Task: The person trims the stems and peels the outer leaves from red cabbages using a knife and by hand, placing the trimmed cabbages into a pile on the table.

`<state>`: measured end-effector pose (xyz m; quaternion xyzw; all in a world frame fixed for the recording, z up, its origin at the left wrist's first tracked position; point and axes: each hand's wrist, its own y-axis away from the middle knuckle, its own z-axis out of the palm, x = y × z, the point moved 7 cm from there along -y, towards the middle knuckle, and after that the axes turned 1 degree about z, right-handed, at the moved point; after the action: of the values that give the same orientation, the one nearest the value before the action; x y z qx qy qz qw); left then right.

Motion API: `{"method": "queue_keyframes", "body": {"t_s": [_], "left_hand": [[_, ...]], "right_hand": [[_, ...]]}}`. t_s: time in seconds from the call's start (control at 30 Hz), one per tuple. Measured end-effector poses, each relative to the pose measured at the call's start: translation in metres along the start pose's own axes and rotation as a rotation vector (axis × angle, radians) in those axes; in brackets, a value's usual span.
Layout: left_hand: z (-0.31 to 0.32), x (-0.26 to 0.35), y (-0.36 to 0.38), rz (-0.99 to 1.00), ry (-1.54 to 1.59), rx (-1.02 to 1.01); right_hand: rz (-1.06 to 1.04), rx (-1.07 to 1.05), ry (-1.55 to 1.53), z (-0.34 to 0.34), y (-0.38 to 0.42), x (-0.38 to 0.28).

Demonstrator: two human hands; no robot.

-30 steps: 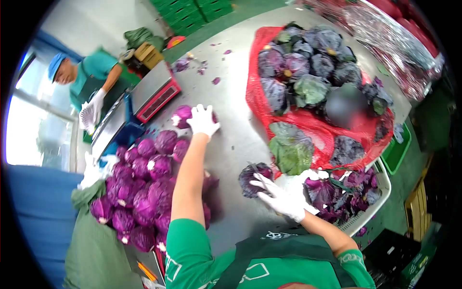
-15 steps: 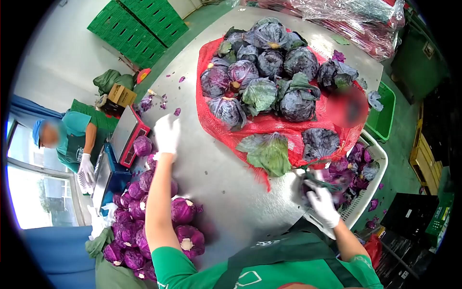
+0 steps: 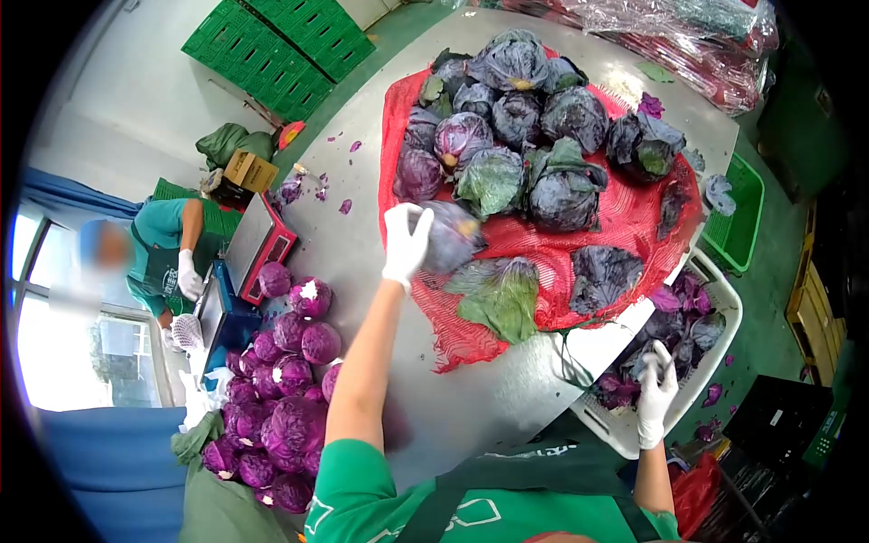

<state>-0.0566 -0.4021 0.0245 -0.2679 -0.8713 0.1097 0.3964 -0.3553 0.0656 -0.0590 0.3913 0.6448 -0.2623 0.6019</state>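
Note:
My left hand (image 3: 406,244), in a white glove, is closed around the side of a dark red cabbage (image 3: 450,238) at the near left edge of the pile. The cabbage is slightly blurred, its stem end facing right. More untrimmed red cabbages (image 3: 513,118) with dark outer leaves lie behind it on a red mesh bag (image 3: 425,303). Over the white basket (image 3: 730,312) at the table's right, my gloved right hand (image 3: 657,396) is raised with fingers apart and nothing in it. Purple trimmed leaves (image 3: 683,333) fill the basket. A loose green leaf (image 3: 501,299) rests on the mesh.
Trimmed purple cabbages (image 3: 288,421) are heaped at the table's left, near a red-framed scale (image 3: 262,249). A co-worker (image 3: 158,258) in white gloves stands beyond it. A green crate (image 3: 738,213) sits on the floor at right; plastic-wrapped bundles (image 3: 688,45) lie at the back.
My left hand has come right, from the bare table to the pile, and taken hold of a cabbage. My right hand has let go of dark leaves and shifted right over the basket.

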Motion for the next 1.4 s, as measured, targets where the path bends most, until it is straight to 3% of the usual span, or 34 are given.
{"method": "queue_keyframes", "body": {"t_s": [0.03,0.07,0.1,0.13,0.17,0.2,0.23,0.3,0.33,0.37,0.4,0.43,0.47,0.6,0.73,0.8,0.83,0.87,0.93,1.0,1.07,1.1,1.17,1.23,1.27,1.33,1.37,1.4], "left_hand": [[-0.001,0.013,0.015,0.017,0.017,0.025],[0.000,0.027,0.030,0.032,0.037,0.049],[0.002,0.022,0.043,-0.238,0.114,0.086],[0.024,-0.021,0.051,-0.319,0.062,-0.147],[0.040,-0.032,0.072,-0.565,0.292,-0.193],[0.058,-0.035,0.095,-0.807,0.527,-0.236],[0.050,0.005,0.097,-0.726,0.608,-0.390],[0.033,0.045,0.112,-0.702,0.654,-0.399],[0.027,0.055,0.125,-0.681,0.697,-0.390],[0.026,0.056,0.141,-0.606,0.699,-0.526],[0.025,0.056,0.163,-0.624,0.811,-0.416],[0.018,0.071,0.174,-0.464,0.750,-0.399],[0.011,0.088,0.186,-0.311,0.687,-0.380],[0.015,0.111,0.231,-0.412,0.863,-0.251],[0.029,0.133,0.267,-0.533,1.015,-0.292],[0.041,0.134,0.277,-0.379,0.681,-0.432],[0.045,0.133,0.279,-0.343,0.623,-0.439],[0.049,0.132,0.280,-0.307,0.565,-0.445],[0.040,0.167,0.263,0.219,-0.111,-0.468],[0.058,0.153,0.267,0.144,0.081,-0.582],[0.060,0.138,0.272,-0.312,0.686,-0.520],[0.066,0.130,0.275,-0.365,0.824,-0.570],[0.064,0.133,0.255,-0.140,0.662,-0.663],[0.066,0.133,0.246,-0.326,0.900,-0.686],[0.066,0.133,0.241,-0.424,1.014,-0.685],[0.054,0.145,0.228,-0.289,0.753,-0.561],[0.067,0.122,0.232,-0.201,0.649,-0.626],[0.060,0.118,0.241,-0.083,0.171,-0.487]], "right_hand": [[0.019,-0.022,-0.029,0.022,-0.001,-0.012],[0.170,-0.079,-0.001,0.045,0.001,-0.032],[-0.075,-0.114,0.114,0.070,-0.004,-0.045],[-0.119,-0.217,0.008,0.102,-0.005,-0.071],[-0.197,-0.356,0.144,0.127,-0.010,-0.077],[-0.024,-0.435,-0.093,0.156,-0.011,-0.081],[-0.006,-0.490,0.011,0.177,-0.015,-0.086],[-0.003,-0.501,0.099,0.210,-0.029,-0.069],[0.174,-0.542,-0.022,0.224,-0.028,-0.060],[0.241,-0.621,0.070,0.231,-0.026,-0.061],[0.303,-0.700,0.159,0.235,-0.020,-0.062],[0.063,-0.615,0.368,0.234,-0.017,-0.065],[0.054,-0.654,0.344,0.230,-0.007,-0.061],[0.039,-0.725,0.129,0.191,0.042,-0.059],[-0.139,-0.596,0.365,0.141,0.079,-0.073],[-0.025,-0.600,0.553,0.121,0.085,-0.071],[-0.291,-0.400,0.521,0.112,0.087,-0.083],[-0.172,-0.407,0.547,0.107,0.081,-0.081],[-0.229,-0.457,0.532,0.117,0.067,-0.078],[-0.347,-0.548,0.493,0.132,0.068,-0.080],[-0.433,-0.627,0.519,0.135,0.082,-0.111],[-0.492,-0.662,0.590,0.134,0.089,-0.110],[-0.590,-0.639,0.650,0.137,0.090,-0.096],[-0.555,-0.616,0.618,0.139,0.084,-0.087],[-0.661,-0.560,0.583,0.139,0.079,-0.088],[-0.724,-0.500,0.537,0.136,0.066,-0.085],[-0.760,-0.434,0.507,0.131,0.057,-0.078],[-0.673,-0.340,0.498,0.131,0.041,-0.063]]}}
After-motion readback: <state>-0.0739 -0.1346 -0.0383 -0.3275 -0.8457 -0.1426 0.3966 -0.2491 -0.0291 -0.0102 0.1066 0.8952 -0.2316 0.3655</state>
